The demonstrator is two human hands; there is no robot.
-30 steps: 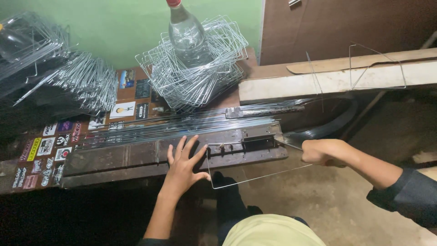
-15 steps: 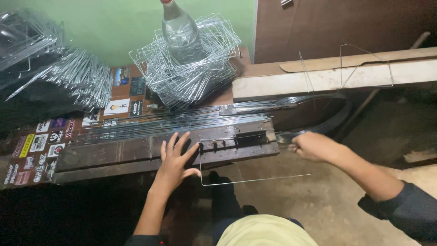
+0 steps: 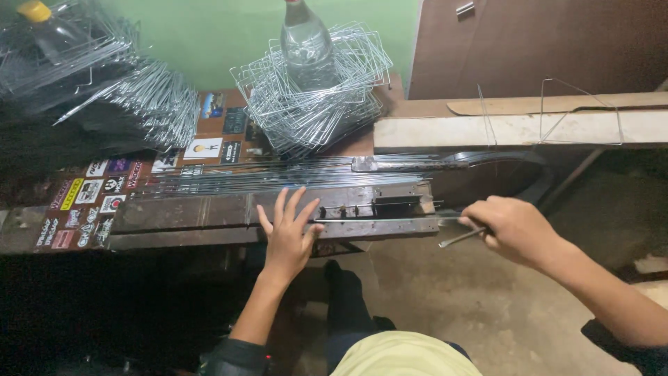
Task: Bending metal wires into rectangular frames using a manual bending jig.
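Note:
My left hand (image 3: 289,233) lies flat, fingers spread, on the front of a long metal bending jig (image 3: 209,212) fixed to the bench. A thin steel wire (image 3: 379,220) rests along the jig's pins, just right of my left fingertips. My right hand (image 3: 513,230) is closed around a metal lever handle (image 3: 459,238) at the jig's right end. A bundle of straight wires (image 3: 278,177) lies lengthwise behind the jig.
A stack of bent wire frames (image 3: 313,104) sits behind, with a clear plastic bottle (image 3: 306,42) standing on it. More wire pieces (image 3: 139,104) are piled at the back left. A pale wooden plank (image 3: 515,129) carries a bent frame. The floor (image 3: 473,313) lies below.
The bent wire that hung below the jig's edge is gone from there; a straight wire now lies on the jig. My right hand has shifted right on the lever.

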